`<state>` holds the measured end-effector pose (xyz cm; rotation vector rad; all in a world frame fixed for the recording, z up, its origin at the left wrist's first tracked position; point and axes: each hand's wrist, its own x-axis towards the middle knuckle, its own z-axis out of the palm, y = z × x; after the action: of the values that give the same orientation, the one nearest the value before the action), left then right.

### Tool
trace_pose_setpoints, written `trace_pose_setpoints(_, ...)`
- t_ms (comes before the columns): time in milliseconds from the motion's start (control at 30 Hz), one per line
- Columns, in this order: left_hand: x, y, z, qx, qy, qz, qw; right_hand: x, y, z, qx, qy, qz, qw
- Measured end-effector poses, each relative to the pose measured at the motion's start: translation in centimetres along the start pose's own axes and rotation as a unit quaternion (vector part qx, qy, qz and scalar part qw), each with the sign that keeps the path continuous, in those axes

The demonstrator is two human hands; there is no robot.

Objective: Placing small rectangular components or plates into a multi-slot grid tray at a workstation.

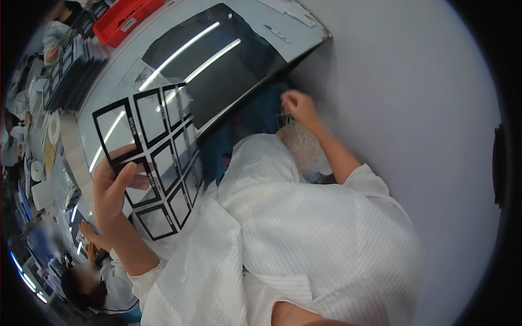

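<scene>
My left hand (117, 185) grips a clear plastic sheet (157, 142) by its left side, thumb in front and fingers seen through it behind. Several black rectangular frames are printed in rows on the sheet, which is tilted up off the table and bends at its right side. Out to the right, my right hand (300, 108) hangs past the table edge with its fingers loosely bent and apart; I see nothing in them. Just below that hand is a wire bin (304, 144) filled with crumpled clear film.
A glossy black sheet (217, 60) covers much of the white table (304, 46). A tweezer-like tool (277, 33) lies near its far corner. At the far left are a red tray (128, 22) and stacked black-framed panels (76, 70). A plain wall stands to the right; co-workers sit along the left.
</scene>
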<state>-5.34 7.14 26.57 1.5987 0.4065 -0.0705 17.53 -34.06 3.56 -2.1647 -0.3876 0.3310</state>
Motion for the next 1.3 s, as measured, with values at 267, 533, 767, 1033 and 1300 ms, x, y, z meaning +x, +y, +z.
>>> trace_pose_setpoints(267,8.0,-11.6,-4.0,-0.087,0.049,-0.089,0.991,18.6,1.4,-6.2,-0.325,0.238,-0.192,0.895)
trace_pose_setpoints(533,8.4,-22.9,0.0,0.249,0.321,-0.074,0.911,25.7,4.7,-4.7,-0.381,0.092,-0.034,0.919)
trace_pose_setpoints(767,1.7,-24.8,5.3,0.351,0.494,-0.087,0.791,15.0,-2.0,2.0,-0.005,-0.051,-0.083,0.995)
trace_pose_setpoints(1033,-0.9,-28.7,6.6,0.166,0.535,-0.174,0.81,1.5,-3.0,7.6,0.005,-0.149,-0.004,0.989)
trace_pose_setpoints(1300,-1.3,-27.0,7.6,-0.124,0.379,-0.125,0.908,-1.6,-3.3,10.0,0.07,-0.177,0.027,0.981)
